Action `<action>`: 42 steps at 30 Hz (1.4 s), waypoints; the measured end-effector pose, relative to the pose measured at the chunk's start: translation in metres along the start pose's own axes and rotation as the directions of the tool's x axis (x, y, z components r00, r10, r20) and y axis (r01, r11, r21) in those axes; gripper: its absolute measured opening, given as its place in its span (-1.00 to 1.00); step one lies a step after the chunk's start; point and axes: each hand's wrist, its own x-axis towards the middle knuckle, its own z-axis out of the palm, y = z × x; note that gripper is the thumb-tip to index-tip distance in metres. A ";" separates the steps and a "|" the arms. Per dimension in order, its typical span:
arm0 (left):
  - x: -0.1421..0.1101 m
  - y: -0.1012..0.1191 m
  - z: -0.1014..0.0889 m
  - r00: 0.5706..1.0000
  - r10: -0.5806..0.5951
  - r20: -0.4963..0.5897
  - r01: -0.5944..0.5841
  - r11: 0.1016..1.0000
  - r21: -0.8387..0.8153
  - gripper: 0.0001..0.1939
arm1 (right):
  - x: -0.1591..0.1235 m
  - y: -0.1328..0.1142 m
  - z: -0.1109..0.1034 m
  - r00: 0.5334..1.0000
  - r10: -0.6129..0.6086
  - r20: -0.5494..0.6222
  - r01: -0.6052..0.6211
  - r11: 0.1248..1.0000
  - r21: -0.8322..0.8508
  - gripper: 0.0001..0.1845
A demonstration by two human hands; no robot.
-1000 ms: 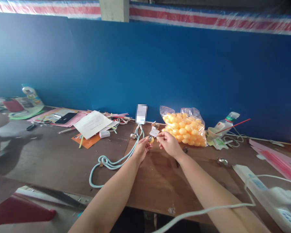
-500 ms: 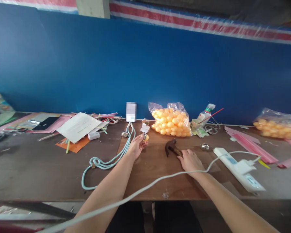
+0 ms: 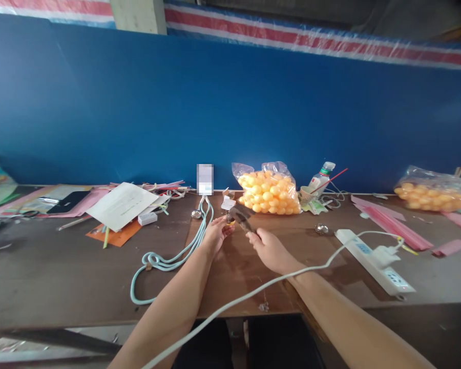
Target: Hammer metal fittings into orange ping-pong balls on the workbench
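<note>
My left hand (image 3: 215, 234) pinches a small orange-yellow ball (image 3: 231, 223) with a shiny metallic piece at its top. The ball is mostly hidden by my fingers and the hammer. My right hand (image 3: 272, 249) is wrapped around the handle of a claw hammer (image 3: 243, 219). The hammer's head lies over the ball, at my left fingertips; whether they touch, I cannot tell. One crumpled silvery piece (image 3: 195, 213) lies left of my left hand, and another silvery piece (image 3: 321, 229) lies to the right of my right hand.
A clear bag of orange balls (image 3: 269, 193) stands behind my hands, with a second bag (image 3: 430, 196) far right. A white cable (image 3: 230, 307) crosses over my forearms from the power strip (image 3: 376, 261). Pale blue cord (image 3: 169, 260) and papers (image 3: 122, 206) lie left.
My right hand has lifted the hammer off the table and brought it left, its head now over the ball. My left hand keeps its hold in nearly the same place.
</note>
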 end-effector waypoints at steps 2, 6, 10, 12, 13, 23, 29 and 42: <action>0.000 0.001 0.001 1.000 -0.006 -0.013 0.006 1.000 -0.003 -0.93 | -0.001 -0.002 0.004 0.999 -0.027 -0.038 0.023 0.995 -0.095 -0.67; -0.002 0.001 0.002 1.000 -0.002 -0.028 0.001 1.000 -0.015 -0.92 | -0.004 -0.002 0.003 0.997 -0.039 -0.063 0.035 0.997 -0.071 -0.66; -0.002 0.001 0.003 0.999 -0.014 -0.036 0.014 1.000 -0.005 -0.90 | -0.005 0.001 0.003 0.996 -0.028 -0.090 0.024 0.999 -0.043 -0.65; -0.002 0.002 0.004 0.998 -0.033 -0.050 0.033 0.999 0.013 -0.90 | -0.004 0.004 0.005 0.997 -0.010 -0.072 0.008 0.999 -0.035 -0.64; -0.002 0.002 0.004 0.998 -0.040 -0.055 0.041 0.999 0.019 -0.90 | -0.004 0.005 0.006 0.998 -0.004 -0.064 0.002 1.000 -0.029 -0.64; -0.001 -0.002 0.003 0.997 -0.018 -0.074 0.019 1.000 0.020 -0.90 | -0.008 0.006 0.006 0.999 0.006 -0.040 -0.006 1.000 -0.015 -0.64; -0.002 -0.001 0.004 0.996 -0.014 -0.083 0.017 0.999 0.034 -0.86 | -0.009 0.007 0.006 0.997 0.014 -0.077 -0.014 1.000 0.000 -0.62; -0.005 0.002 0.008 0.995 -0.023 -0.099 0.026 0.999 0.032 -0.91 | -0.012 0.009 0.009 0.998 0.013 -0.053 -0.014 1.000 -0.016 -0.63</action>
